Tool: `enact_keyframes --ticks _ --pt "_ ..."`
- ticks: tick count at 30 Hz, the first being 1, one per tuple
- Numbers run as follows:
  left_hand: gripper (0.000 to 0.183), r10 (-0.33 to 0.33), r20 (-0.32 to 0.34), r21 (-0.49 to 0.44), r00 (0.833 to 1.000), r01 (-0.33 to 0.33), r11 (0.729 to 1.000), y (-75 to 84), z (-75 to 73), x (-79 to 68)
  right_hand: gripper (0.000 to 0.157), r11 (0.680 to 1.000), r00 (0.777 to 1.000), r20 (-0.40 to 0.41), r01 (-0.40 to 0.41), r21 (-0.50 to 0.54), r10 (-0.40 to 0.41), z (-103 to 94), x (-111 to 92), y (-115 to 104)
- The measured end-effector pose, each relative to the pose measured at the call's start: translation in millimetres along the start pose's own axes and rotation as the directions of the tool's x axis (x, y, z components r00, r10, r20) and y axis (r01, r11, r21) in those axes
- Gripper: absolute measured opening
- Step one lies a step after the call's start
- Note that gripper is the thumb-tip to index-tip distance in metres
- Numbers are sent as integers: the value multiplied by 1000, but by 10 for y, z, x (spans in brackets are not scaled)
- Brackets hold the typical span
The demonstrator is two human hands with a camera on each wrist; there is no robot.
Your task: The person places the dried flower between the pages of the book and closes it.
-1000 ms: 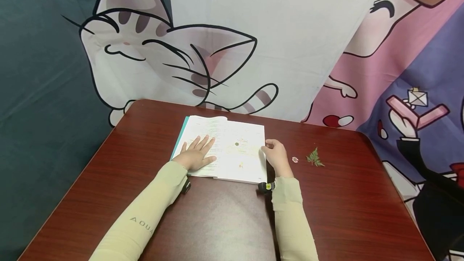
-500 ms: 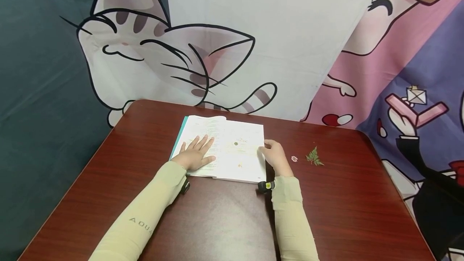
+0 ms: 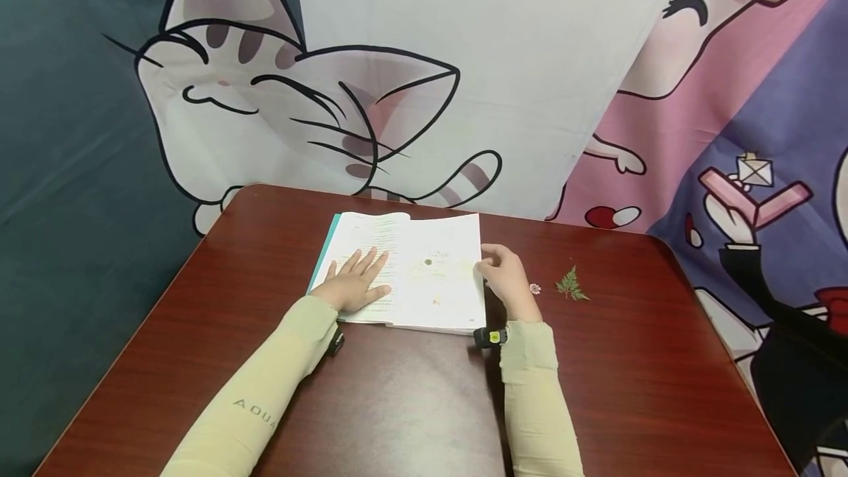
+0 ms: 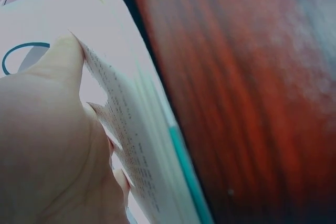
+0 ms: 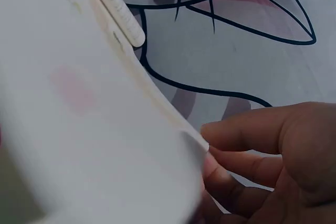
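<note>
An open book (image 3: pixel 444 238) with a teal cover edge lies on the table. Spread flat, my left hand (image 3: pixel 350 290) presses on its left page, fingers straight. In the left wrist view, printed text lines the page (image 4: pixel 123 108) beside that hand. At the book's right side, my right hand (image 3: pixel 506 280) pinches the edge of a right-hand page (image 5: pixel 105 145), which bends up in the right wrist view. A small greenish spot and faint yellowish marks show on that page in the head view. Some of my right fingertips are hidden behind the paper.
A small pink-and-white flower (image 3: pixel 534 288) lies just right of my right hand, and a green fern-like leaf (image 3: pixel 571 285) farther right. The reddish-brown table (image 3: pixel 397 403) meets a cartoon-printed cloth backdrop (image 3: pixel 530 57) at its far edge.
The right page's far corner has risen, and my right hand has shifted slightly up and right with its edge. My left hand stays in place on the left page.
</note>
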State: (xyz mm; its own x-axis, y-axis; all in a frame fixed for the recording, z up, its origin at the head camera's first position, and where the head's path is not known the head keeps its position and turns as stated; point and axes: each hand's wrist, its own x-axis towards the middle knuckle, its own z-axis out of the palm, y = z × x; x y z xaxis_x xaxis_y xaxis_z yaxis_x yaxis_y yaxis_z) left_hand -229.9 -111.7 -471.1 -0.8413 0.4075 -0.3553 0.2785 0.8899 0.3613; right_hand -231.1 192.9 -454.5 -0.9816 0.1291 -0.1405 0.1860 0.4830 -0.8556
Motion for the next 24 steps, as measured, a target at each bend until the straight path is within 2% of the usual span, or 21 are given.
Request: enact_keyframes --ticks 9,15,18,24 --pt "79 9 -9 -40 1000 -9 999 -45 51 39 41 998 999 -37 -2 68 4 -36 -35 -52" --pt "79 14 -11 -40 1000 -14 999 -39 39 28 32 981 996 -84 17 192 -1 10 -23 -82" --pt "78 8 -3 -21 1000 -8 1000 -29 29 31 28 951 995 -91 54 304 -27 38 -22 -107" --pt "79 -1 6 -9 1000 1 1000 -107 97 129 24 857 996 -36 90 507 -83 107 -57 -168"
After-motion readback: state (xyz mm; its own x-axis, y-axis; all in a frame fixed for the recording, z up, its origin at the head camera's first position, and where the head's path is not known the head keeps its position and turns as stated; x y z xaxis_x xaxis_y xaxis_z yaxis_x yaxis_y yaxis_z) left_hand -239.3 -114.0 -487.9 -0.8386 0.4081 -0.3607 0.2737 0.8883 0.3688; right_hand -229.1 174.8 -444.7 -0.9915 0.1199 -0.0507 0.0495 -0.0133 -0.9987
